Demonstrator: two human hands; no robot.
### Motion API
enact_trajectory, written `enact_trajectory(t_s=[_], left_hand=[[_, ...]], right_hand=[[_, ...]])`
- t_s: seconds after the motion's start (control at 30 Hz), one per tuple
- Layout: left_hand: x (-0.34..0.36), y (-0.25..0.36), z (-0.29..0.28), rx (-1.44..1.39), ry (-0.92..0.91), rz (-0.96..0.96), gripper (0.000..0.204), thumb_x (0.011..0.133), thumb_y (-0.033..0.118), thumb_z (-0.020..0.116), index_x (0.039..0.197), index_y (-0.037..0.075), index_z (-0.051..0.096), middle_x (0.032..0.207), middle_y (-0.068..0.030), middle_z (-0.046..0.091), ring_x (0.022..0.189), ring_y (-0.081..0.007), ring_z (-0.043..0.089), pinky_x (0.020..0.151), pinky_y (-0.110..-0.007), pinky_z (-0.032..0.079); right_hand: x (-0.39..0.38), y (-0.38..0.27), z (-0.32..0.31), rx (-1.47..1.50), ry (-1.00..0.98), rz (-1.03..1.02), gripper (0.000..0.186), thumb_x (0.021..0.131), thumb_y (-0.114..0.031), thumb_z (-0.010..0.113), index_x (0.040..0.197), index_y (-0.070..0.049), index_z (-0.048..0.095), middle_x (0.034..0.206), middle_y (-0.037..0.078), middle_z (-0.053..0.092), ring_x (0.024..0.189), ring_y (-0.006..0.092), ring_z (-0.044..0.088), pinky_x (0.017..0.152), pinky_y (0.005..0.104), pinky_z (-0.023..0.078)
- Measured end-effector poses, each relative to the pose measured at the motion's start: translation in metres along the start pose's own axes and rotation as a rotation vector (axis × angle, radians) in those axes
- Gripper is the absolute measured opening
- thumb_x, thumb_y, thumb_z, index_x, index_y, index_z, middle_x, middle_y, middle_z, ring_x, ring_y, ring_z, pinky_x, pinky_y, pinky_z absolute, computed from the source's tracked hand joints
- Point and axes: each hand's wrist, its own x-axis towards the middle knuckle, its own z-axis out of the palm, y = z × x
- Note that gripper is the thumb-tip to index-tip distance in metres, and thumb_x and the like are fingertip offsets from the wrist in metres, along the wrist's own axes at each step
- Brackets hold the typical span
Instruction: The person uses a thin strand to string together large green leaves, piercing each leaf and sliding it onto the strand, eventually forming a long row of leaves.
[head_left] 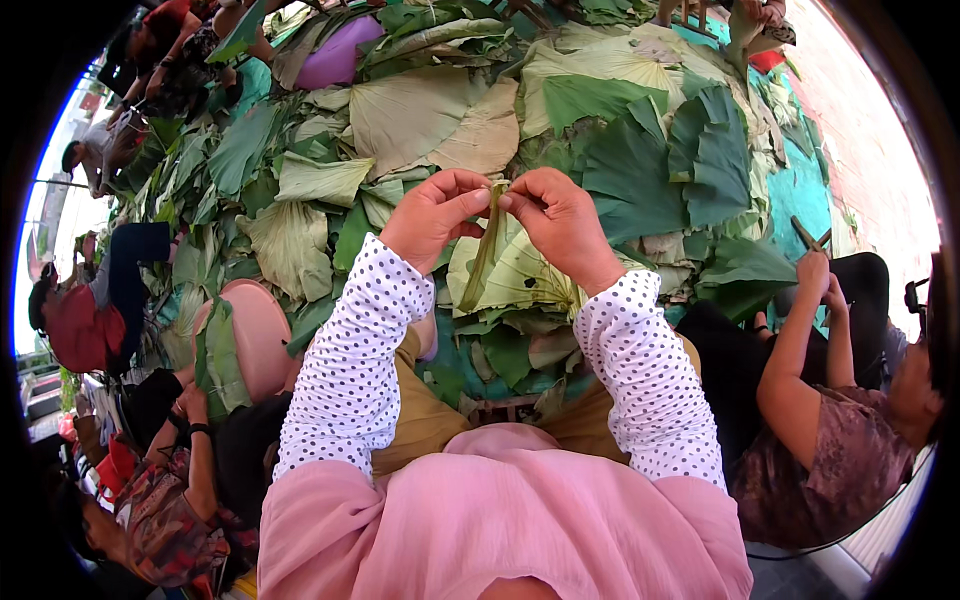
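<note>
A narrow, folded strip of green leaf [486, 255] hangs down between my two hands. My left hand [430, 218] pinches its upper end between thumb and fingers. Right beside it, my right hand [565, 225] is closed at the same top end, thumb against the forefinger. The tips of both hands nearly meet there. Below the strip lies a pale yellow-green lotus leaf [530, 270] with ribs fanning out. White dotted sleeves cover both my forearms.
Large leaves, some dark green [630, 175] and some dried tan [410, 110], pile up ahead. A pink basin [255, 335] stands at left, a purple one [340, 50] farther back. People sit close on both sides; the person at right [810, 420] has raised hands.
</note>
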Motion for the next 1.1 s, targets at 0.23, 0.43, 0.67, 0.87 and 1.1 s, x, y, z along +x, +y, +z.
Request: enact_trajectory(t_s=[0.23,0.43,0.67,0.87,1.1], left_hand=[[0.003,0.0,0.002,0.159,0.052,0.094,0.015,0.091,0.013,0.064,0.103,0.004,0.062,0.094,-0.0012,0.064,0.086,-0.011,0.061,0.074,-0.026,0.051],[0.005,0.003,-0.01,0.137,0.12,0.069,0.013,0.095,0.014,0.057,0.105,0.006,0.059,0.099,-0.0058,0.066,0.089,-0.0154,0.065,0.075,-0.028,0.051],[0.005,0.01,-0.015,0.148,0.205,0.117,0.009,0.094,0.014,0.056,0.099,0.006,0.058,0.096,-0.0065,0.068,0.086,-0.0146,0.065,0.074,-0.028,0.052],[0.002,0.012,-0.016,0.161,0.236,0.094,0.01,0.094,0.014,0.055,0.099,0.006,0.058,0.095,-0.0061,0.068,0.085,-0.0142,0.065,0.075,-0.028,0.051],[0.001,0.01,-0.023,0.19,0.237,0.11,0.013,0.091,0.014,0.057,0.097,0.003,0.058,0.09,-0.0059,0.067,0.082,-0.0126,0.065,0.071,-0.026,0.05]], right_hand=[[0.004,-0.02,-0.005,0.011,-0.083,-0.18,0.025,0.081,-0.002,0.066,0.105,-0.006,0.059,0.101,0.011,0.058,0.088,0.0326,0.06,0.072,0.0377,0.05],[-0.003,-0.009,-0.014,-0.122,-0.235,-0.181,0.012,0.082,0.002,0.061,0.092,-0.004,0.057,0.09,0.011,0.059,0.083,0.0333,0.061,0.068,0.0388,0.05],[-0.04,0.037,-0.026,-0.503,-0.479,-0.179,0.013,0.08,0.001,0.06,0.092,-0.005,0.057,0.093,0.011,0.057,0.081,0.0328,0.061,0.068,0.0399,0.05],[-0.075,0.068,-0.028,-0.631,-0.673,-0.015,0.015,0.08,0.0,0.058,0.093,-0.007,0.056,0.096,0.011,0.057,0.087,0.0333,0.06,0.071,0.0416,0.051],[-0.078,0.088,-0.038,-0.814,-0.995,0.043,0.026,0.081,-0.001,0.057,0.105,-0.008,0.06,0.101,0.011,0.061,0.097,0.0315,0.061,0.08,0.0405,0.051]])
